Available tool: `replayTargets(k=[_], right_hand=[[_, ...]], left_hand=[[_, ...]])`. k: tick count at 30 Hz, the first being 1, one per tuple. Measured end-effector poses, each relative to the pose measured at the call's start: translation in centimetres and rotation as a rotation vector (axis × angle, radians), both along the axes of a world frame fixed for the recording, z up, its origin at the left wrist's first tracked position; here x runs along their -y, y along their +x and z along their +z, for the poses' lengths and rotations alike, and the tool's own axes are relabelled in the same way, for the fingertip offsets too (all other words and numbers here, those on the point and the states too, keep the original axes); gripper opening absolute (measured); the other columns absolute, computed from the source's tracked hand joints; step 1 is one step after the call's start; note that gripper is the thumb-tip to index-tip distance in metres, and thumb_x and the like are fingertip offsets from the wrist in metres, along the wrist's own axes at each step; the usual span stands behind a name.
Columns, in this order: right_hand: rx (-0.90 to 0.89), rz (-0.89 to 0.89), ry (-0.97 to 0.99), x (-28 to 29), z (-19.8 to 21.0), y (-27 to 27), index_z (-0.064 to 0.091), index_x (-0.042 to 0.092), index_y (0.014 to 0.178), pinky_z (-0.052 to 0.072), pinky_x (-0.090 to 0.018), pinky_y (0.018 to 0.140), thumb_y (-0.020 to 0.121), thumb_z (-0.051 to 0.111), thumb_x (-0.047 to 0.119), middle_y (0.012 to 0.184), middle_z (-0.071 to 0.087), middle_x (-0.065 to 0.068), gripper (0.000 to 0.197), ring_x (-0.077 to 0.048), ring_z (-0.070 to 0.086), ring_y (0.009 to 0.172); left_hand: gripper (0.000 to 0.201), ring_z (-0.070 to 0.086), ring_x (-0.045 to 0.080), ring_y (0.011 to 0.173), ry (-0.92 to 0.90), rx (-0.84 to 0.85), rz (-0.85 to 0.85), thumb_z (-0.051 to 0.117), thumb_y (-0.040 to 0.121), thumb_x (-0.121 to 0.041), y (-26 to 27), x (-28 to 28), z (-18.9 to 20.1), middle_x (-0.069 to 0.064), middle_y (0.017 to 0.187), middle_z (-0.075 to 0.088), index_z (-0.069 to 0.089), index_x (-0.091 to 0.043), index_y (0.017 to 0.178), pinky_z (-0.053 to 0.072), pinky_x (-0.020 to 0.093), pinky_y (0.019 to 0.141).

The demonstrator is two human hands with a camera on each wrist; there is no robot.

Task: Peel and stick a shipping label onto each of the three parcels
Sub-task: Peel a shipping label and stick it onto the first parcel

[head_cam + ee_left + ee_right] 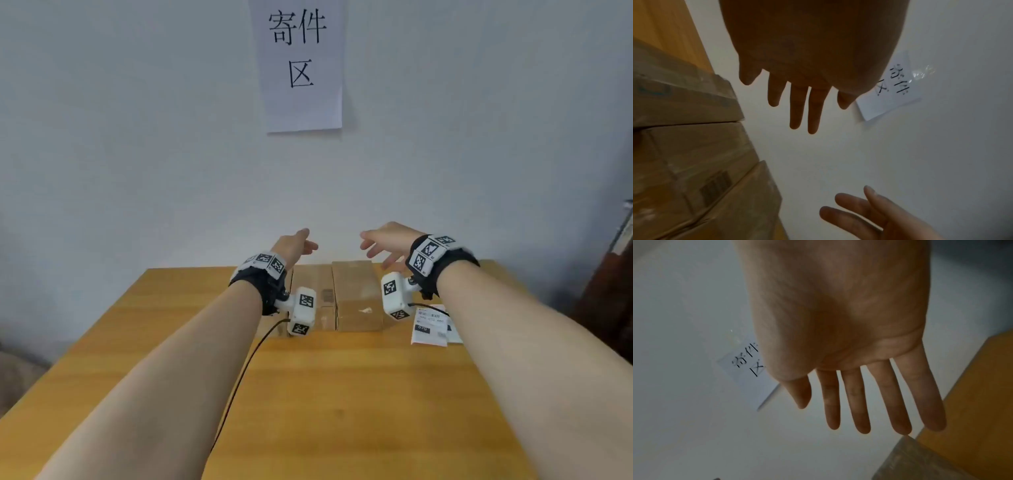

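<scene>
Brown cardboard parcels lie side by side at the table's far edge against the wall: the right one and the middle one show plainly, the left one is mostly hidden behind my left wrist. In the left wrist view all three parcels appear in a row. White shipping labels lie on the table right of the parcels, partly under my right forearm. My left hand hovers above the parcels, fingers straight, holding nothing. My right hand hovers beside it with fingers spread, also holding nothing.
The wooden table runs from the wall toward me. A white paper sign with black characters hangs on the wall above the parcels. A dark object stands at the right edge of view.
</scene>
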State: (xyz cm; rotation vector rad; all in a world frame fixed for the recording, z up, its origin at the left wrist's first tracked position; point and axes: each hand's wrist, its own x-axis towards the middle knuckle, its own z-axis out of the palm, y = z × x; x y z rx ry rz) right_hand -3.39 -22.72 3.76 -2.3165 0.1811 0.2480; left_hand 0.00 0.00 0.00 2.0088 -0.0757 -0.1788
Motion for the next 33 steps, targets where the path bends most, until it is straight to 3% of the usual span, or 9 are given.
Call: replayTargets(k=[5, 7, 9, 12, 15, 21, 25, 29, 33], right_hand=[[-0.179, 0.053, -0.169, -0.3, -3.1, 2.7, 0.065, 0.026, 0.136, 0.051, -0.038, 0.080, 0.107, 0.042, 0.056, 0.147, 0.056, -0.004, 0.048, -0.035, 0.060, 0.115], [-0.214, 0.099, -0.228, -0.1, -4.4, 3.8, 0.061, 0.028, 0.143, 0.048, -0.041, 0.095, 0.107, 0.038, 0.059, 0.156, 0.050, -0.006, 0.053, -0.036, 0.054, 0.130], [-0.243, 0.108, -0.238, 0.1, -5.9, 4.9, 0.059, 0.027, 0.145, 0.039, -0.045, 0.112, 0.107, 0.036, 0.061, 0.162, 0.042, -0.009, 0.056, -0.037, 0.046, 0.142], [-0.269, 0.053, -0.153, 0.2, -7.8, 6.4, 0.060, 0.028, 0.144, 0.045, -0.048, 0.102, 0.104, 0.042, 0.064, 0.165, 0.035, -0.012, 0.056, -0.043, 0.047, 0.139], [-0.268, 0.024, -0.068, 0.1, -8.7, 7.7, 0.059, 0.023, 0.144, 0.044, -0.053, 0.112, 0.104, 0.048, 0.060, 0.163, 0.035, -0.018, 0.055, -0.044, 0.043, 0.141], [-0.248, 0.034, -0.127, -0.6, -8.8, 8.9, 0.053, 0.015, 0.150, 0.036, -0.043, 0.120, 0.108, 0.043, 0.053, 0.161, 0.042, -0.013, 0.058, -0.036, 0.041, 0.146], [-0.226, 0.038, -0.020, -0.8, -9.6, 9.6, 0.054, 0.008, 0.147, 0.040, -0.044, 0.119, 0.108, 0.050, 0.045, 0.155, 0.051, -0.013, 0.054, -0.033, 0.049, 0.143], [-0.259, 0.026, -0.037, -1.3, -9.9, 9.6, 0.049, 0.015, 0.151, 0.038, -0.048, 0.121, 0.106, 0.050, 0.052, 0.158, 0.046, -0.011, 0.059, -0.033, 0.046, 0.144], [-0.251, 0.040, -0.114, -2.0, -9.7, 9.0, 0.041, 0.016, 0.157, 0.038, -0.048, 0.120, 0.106, 0.047, 0.054, 0.162, 0.041, -0.016, 0.064, -0.037, 0.043, 0.145]], left_hand=[[0.053, 0.053, 0.029, 0.139, 0.142, -0.137, -0.035, 0.031, 0.114, -0.041, 2.0, 0.8, -4.0, 0.008, 0.147, 0.063, 0.066, -0.010, 0.139, 0.031, 0.030, 0.104], [0.052, 0.055, 0.030, 0.133, 0.168, -0.141, -0.032, 0.031, 0.115, -0.038, 2.9, 1.3, -5.0, 0.011, 0.148, 0.062, 0.060, -0.008, 0.145, 0.030, 0.030, 0.098], [0.050, 0.055, 0.030, 0.133, 0.169, -0.151, -0.037, 0.031, 0.115, -0.035, 4.1, 1.8, -6.3, 0.013, 0.149, 0.061, 0.058, -0.005, 0.145, 0.033, 0.031, 0.103], [0.046, 0.053, 0.033, 0.140, 0.162, -0.189, -0.093, 0.031, 0.116, -0.026, 5.2, 2.6, -7.7, 0.017, 0.151, 0.059, 0.058, -0.001, 0.144, 0.036, 0.037, 0.117], [0.044, 0.056, 0.031, 0.133, 0.165, -0.196, -0.129, 0.028, 0.116, -0.033, 6.0, 3.2, -8.8, 0.014, 0.140, 0.063, 0.064, -0.009, 0.129, 0.035, 0.042, 0.122], [0.050, 0.052, 0.026, 0.143, 0.231, -0.188, -0.106, 0.027, 0.117, -0.030, 6.7, 1.9, -9.0, 0.010, 0.151, 0.061, 0.062, -0.008, 0.145, 0.029, 0.037, 0.123], [0.047, 0.059, 0.021, 0.134, 0.178, -0.192, -0.022, 0.029, 0.116, -0.019, 7.7, 0.6, -9.6, 0.008, 0.133, 0.074, 0.070, -0.007, 0.136, 0.024, 0.037, 0.127], [0.053, 0.067, 0.012, 0.106, 0.140, -0.210, 0.075, 0.027, 0.116, -0.024, 8.3, -0.3, -9.9, 0.003, 0.116, 0.079, 0.077, -0.007, 0.121, 0.033, 0.033, 0.119], [0.044, 0.060, 0.027, 0.132, 0.254, -0.228, 0.063, 0.033, 0.115, -0.018, 8.2, -2.3, -9.5, 0.008, 0.130, 0.075, 0.075, -0.006, 0.126, 0.032, 0.045, 0.122]])
